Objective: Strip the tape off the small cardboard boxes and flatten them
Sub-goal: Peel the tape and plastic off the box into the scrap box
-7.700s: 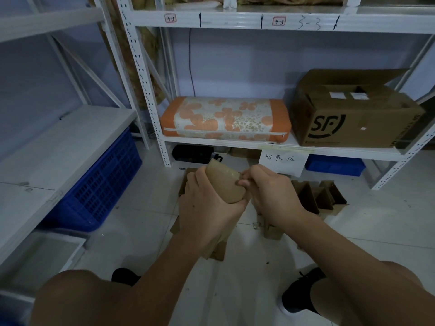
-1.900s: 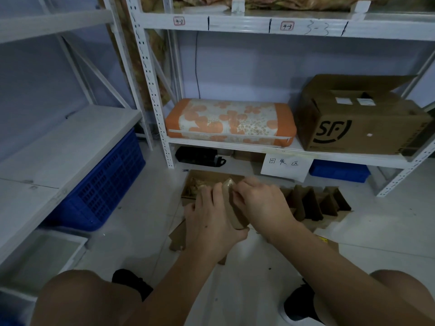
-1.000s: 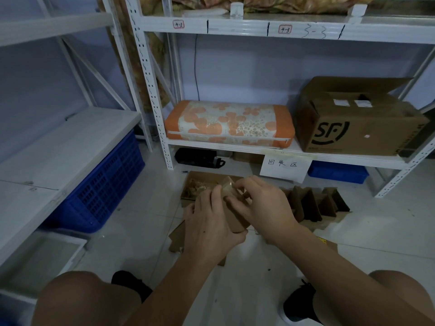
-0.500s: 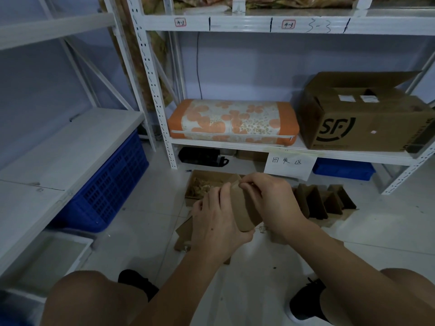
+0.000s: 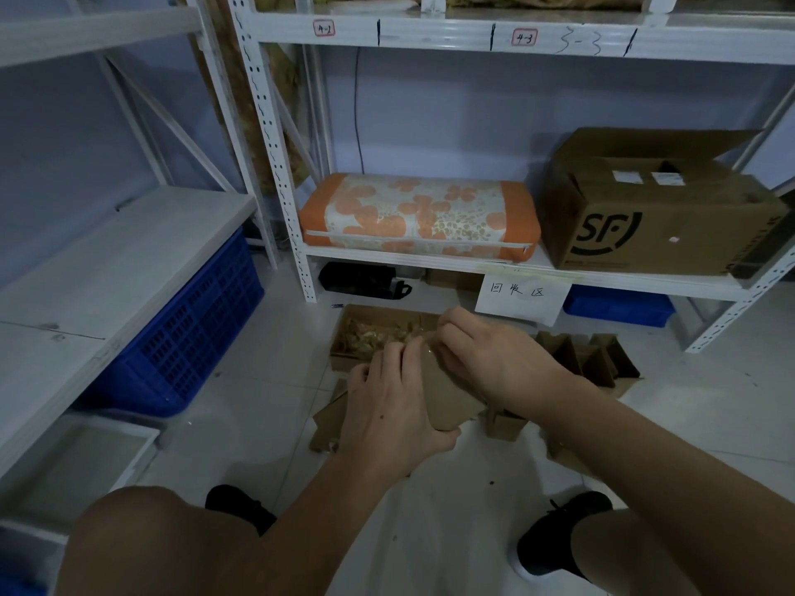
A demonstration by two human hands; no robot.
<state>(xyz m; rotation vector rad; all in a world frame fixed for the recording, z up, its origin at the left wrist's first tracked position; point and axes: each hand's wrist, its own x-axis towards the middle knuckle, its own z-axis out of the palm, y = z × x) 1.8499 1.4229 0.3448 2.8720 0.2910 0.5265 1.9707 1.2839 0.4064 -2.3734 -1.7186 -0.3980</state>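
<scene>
So both hands are on one small box (image 5: 447, 393), held up in the air over the floor (image 5: 258, 406) between the knees. Left hand (image 5: 391, 406) has its fingers curled round the left side of it, thumb underneath. Right hand (image 5: 494, 363) is on the top right edge, fingertips bent in and pinching at the top of the cardboard; can't tell if there's actually tape between them, too small. Behind the hands on the floor there's an open tray box (image 5: 378, 333) with what looks like crumpled scraps in it, a few more little boxes (image 5: 593, 359) standing to the right, and some flat cardboard (image 5: 327, 419) lying under the left hand. Shelf (image 5: 602, 279) at the back has an orange cushion (image 5: 417, 217) and a big SF carton (image 5: 654, 217), paper sign (image 5: 520, 298) hanging off the edge, blue crate (image 5: 193, 333) on the left
</scene>
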